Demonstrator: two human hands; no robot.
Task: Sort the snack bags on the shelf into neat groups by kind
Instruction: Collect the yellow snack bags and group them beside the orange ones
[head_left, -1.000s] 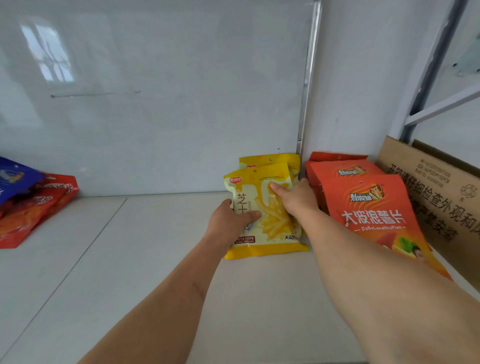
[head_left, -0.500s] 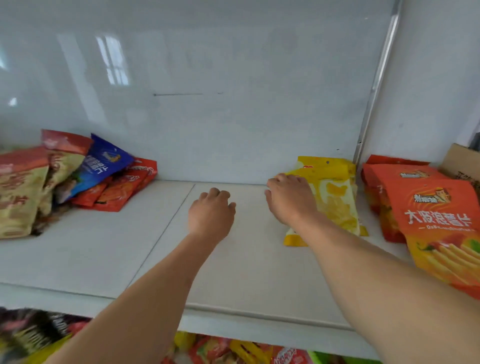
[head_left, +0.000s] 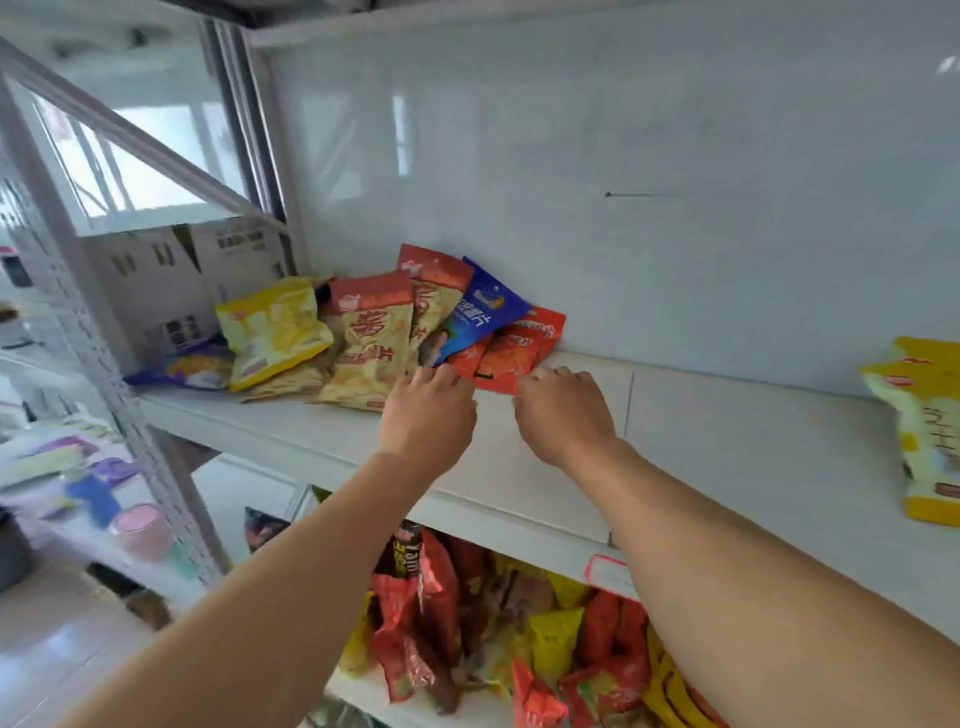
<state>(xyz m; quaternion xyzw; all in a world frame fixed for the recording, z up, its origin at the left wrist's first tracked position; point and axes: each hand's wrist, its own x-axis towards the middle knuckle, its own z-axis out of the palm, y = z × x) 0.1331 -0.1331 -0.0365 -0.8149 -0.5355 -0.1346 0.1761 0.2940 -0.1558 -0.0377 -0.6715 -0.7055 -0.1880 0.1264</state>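
Observation:
A mixed heap of snack bags lies at the left of the white shelf (head_left: 727, 441): a yellow bag (head_left: 272, 330), tan bags with red tops (head_left: 371, 343), a blue bag (head_left: 480, 312) and orange-red bags (head_left: 514, 348). My left hand (head_left: 428, 410) reaches the heap's near edge, its fingertips at the lower corner of the blue bag. My right hand (head_left: 563, 410) hovers at the near edge of the orange-red bags, fingers loosely bent. Neither hand holds a bag. A yellow fries bag (head_left: 924, 431) lies at the far right edge.
Grey metal uprights (head_left: 104, 364) and a cardboard box (head_left: 176, 280) bound the shelf's left end. The lower shelf holds several mixed red and yellow bags (head_left: 493, 639). A white panel backs the shelf.
The view swung left from the yellow fries bag to the mixed heap. Both hands let go of the yellow bag and moved across the shelf to the heap's near edge.

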